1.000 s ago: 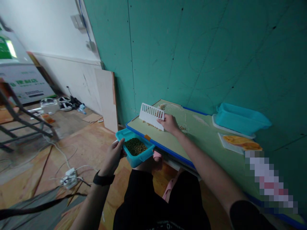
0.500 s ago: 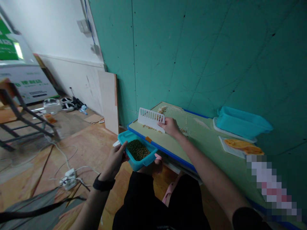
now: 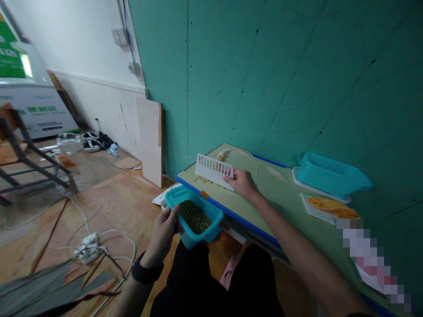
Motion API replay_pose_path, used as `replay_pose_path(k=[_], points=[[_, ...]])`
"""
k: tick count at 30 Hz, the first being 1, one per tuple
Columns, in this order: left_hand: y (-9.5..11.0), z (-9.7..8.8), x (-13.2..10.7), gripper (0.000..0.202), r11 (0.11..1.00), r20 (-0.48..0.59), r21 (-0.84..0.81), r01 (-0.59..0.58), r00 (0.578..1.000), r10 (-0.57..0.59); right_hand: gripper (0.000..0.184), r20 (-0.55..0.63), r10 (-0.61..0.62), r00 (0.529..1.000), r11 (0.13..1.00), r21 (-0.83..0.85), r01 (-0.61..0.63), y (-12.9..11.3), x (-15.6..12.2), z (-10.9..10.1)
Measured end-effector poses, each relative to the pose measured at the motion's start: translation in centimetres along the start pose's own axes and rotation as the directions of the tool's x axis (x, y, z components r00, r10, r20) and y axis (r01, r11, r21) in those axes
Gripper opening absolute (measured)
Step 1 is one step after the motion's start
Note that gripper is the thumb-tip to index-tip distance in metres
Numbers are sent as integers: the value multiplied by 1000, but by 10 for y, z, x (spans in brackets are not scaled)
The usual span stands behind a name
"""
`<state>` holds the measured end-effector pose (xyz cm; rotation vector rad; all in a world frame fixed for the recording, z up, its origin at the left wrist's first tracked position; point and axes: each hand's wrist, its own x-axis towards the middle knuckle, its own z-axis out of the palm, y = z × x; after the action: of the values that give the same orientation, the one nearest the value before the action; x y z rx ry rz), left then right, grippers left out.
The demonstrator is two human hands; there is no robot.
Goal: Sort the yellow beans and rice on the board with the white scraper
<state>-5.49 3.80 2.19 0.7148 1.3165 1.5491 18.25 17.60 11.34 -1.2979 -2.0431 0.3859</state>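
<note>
My left hand (image 3: 165, 227) grips the near left wall of a turquoise plastic container (image 3: 193, 241), held just off the table's front edge. Inside it lie green beans (image 3: 190, 212) and paler tan beans (image 3: 200, 224). My right hand (image 3: 243, 182) is closed on the right end of a white slotted plastic divider (image 3: 213, 174), which stands tilted on the pale green tabletop (image 3: 261, 202). Loose tan beans (image 3: 203, 179) lie along the divider's near side. A small heap of beans (image 3: 223, 155) sits behind it near the far corner.
Farther right on the table are an empty turquoise bin (image 3: 333, 176) and a yellow cloth (image 3: 332, 207) on a white tray. The green wall (image 3: 264, 79) borders the table's back. A power strip with cables (image 3: 88, 248) lies on the floor at left, near a chair (image 3: 23, 145).
In the picture, the divider and my right hand have shifted slightly right and down. The container in my left hand also sits a little lower and further right. The camera view has shifted slightly.
</note>
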Motion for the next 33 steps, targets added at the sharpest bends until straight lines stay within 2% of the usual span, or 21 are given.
replay_pose_path(k=[8, 13, 19, 23, 26, 30, 33], points=[[-6, 7, -12, 46, 1000, 109, -10, 16, 994, -15, 15, -40, -2, 999, 996, -91, -2, 0, -40, -21], [-7, 14, -22, 47, 998, 100, -35, 48, 994, -44, 18, -81, -8, 997, 988, -152, -5, 5, -77, -39], [-11, 23, -28, 48, 999, 104, -51, 14, 995, -9, 23, -116, -62, 991, 970, -242, 32, 10, -123, -51], [-15, 27, -30, 48, 996, 70, -91, 9, 998, -3, 25, -105, -148, 983, 951, -287, 113, 4, -140, -47], [-17, 28, -31, 47, 993, 52, -114, 18, 999, -12, 28, -74, -231, 970, 933, -301, 199, -9, -148, -38], [-17, 28, -33, 47, 994, 30, -112, 8, 1000, -5, 43, -41, -343, 938, 911, -256, 322, -31, -156, -24], [-18, 26, -32, 47, 993, 15, -121, 9, 1000, -7, 43, -47, -370, 928, 909, -221, 352, -40, -154, -18]])
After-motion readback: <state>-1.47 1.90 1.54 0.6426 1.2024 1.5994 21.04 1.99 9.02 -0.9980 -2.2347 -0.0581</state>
